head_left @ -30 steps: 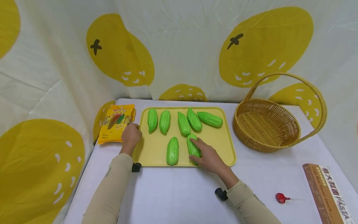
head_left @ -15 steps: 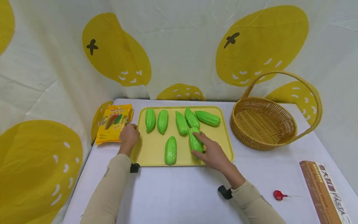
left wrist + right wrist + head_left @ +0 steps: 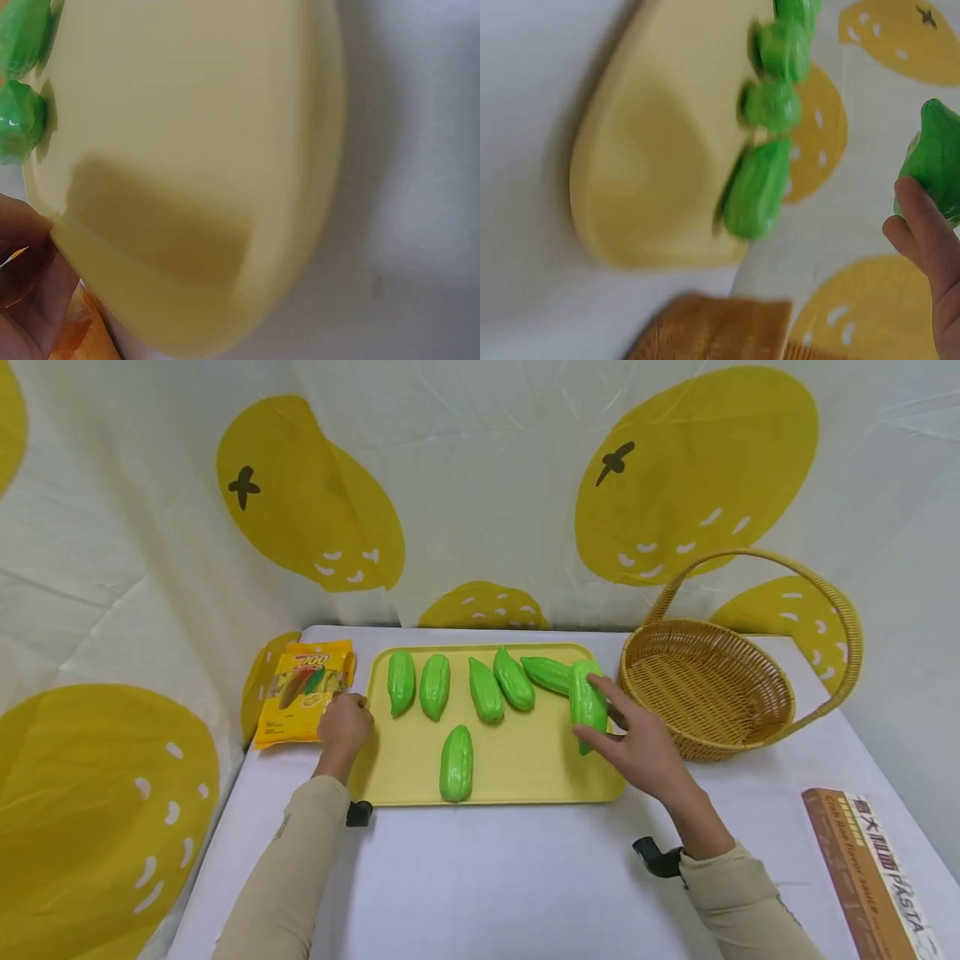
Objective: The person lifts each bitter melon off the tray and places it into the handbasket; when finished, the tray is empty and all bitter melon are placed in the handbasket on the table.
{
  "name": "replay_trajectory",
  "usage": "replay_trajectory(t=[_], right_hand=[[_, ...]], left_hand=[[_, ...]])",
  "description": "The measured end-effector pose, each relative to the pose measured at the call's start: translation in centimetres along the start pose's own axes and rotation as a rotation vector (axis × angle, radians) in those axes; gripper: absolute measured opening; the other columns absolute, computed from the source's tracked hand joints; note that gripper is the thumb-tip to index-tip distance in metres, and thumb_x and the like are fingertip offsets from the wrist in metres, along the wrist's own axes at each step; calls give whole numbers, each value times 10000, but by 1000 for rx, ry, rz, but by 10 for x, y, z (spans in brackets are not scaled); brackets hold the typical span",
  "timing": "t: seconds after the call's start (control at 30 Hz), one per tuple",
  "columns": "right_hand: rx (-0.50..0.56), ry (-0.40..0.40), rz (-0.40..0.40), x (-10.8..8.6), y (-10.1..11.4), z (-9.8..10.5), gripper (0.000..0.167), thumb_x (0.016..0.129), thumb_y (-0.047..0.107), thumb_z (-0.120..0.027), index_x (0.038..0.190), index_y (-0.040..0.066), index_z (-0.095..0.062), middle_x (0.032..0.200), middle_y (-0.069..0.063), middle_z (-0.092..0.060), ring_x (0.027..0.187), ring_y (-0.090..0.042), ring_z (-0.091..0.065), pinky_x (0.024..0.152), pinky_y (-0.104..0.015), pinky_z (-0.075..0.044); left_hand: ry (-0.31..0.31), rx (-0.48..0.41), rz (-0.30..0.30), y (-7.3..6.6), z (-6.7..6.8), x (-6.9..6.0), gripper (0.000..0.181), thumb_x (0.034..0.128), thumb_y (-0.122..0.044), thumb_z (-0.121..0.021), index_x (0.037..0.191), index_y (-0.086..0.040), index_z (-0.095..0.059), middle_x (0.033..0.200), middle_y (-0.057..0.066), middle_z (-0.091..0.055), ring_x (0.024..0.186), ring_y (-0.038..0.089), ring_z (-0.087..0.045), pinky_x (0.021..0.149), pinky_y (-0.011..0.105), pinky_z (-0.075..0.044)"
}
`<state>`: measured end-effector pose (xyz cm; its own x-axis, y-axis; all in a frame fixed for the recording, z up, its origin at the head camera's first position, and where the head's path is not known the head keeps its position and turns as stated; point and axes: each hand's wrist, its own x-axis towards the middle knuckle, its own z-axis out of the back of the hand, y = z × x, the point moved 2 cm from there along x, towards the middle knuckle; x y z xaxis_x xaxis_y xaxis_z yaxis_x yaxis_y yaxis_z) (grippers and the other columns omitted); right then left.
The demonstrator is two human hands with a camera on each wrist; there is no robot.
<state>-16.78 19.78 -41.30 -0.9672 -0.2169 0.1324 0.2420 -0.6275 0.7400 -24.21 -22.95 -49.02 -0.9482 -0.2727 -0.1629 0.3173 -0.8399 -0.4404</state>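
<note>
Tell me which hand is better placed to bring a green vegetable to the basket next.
Likely the right hand: it holds a green vegetable over the end of the tray nearest the basket. The left hand grips the tray's opposite edge, farther from the basket.

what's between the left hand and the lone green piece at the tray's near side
Only bare yellow tray lies between the left hand and that green piece, as the head view shows.
</note>
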Motion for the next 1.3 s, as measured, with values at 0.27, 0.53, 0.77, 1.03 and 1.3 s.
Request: replay_trajectory(t=[0.27,0.53,0.77,1.03,1.3], right_hand=[[-5,-114,-98,2,-34,49,759,961,316,-714,1606,181,-338,1598,-273,-378,1339,-519,-518,981,-516,-512],[-35,-144,-196,16,-73,77,800,966,422,-681,1627,223,-278,1629,-271,-312,1339,-547,-490,995,-545,-483],[-63,-147,-293,18,-102,97,855,967,521,-634,1646,245,-196,1662,-269,-237,1383,-556,-442,1065,-626,-447],[-72,-150,-331,19,-123,109,862,977,503,-627,1644,168,-195,1668,-263,-227,1386,-529,-451,1074,-623,-435],[-101,-129,-343,20,-136,111,859,992,499,-603,1645,144,-175,1645,-317,-231,1358,-563,-429,1047,-660,-414]], left_hand=[[-27,16,-43,-1,-2,0,403,985,-94,-457,1323,-51,-671,1330,238,-660,1157,465,-643,894,593,-536],[-29,29,-35,8,2,-3,394,992,-102,-461,1322,-28,-663,1319,257,-657,1134,481,-642,875,596,-534],[-12,21,-55,4,1,-1,411,989,-116,-456,1341,-36,-652,1334,265,-645,1143,497,-632,885,604,-523],[-12,27,-65,2,1,0,417,991,-117,-442,1342,-27,-648,1333,281,-638,1148,512,-627,877,608,-524],[-17,23,-64,4,1,1,411,992,-131,-459,1343,-42,-652,1333,277,-641,1144,522,-627,874,619,-524]])
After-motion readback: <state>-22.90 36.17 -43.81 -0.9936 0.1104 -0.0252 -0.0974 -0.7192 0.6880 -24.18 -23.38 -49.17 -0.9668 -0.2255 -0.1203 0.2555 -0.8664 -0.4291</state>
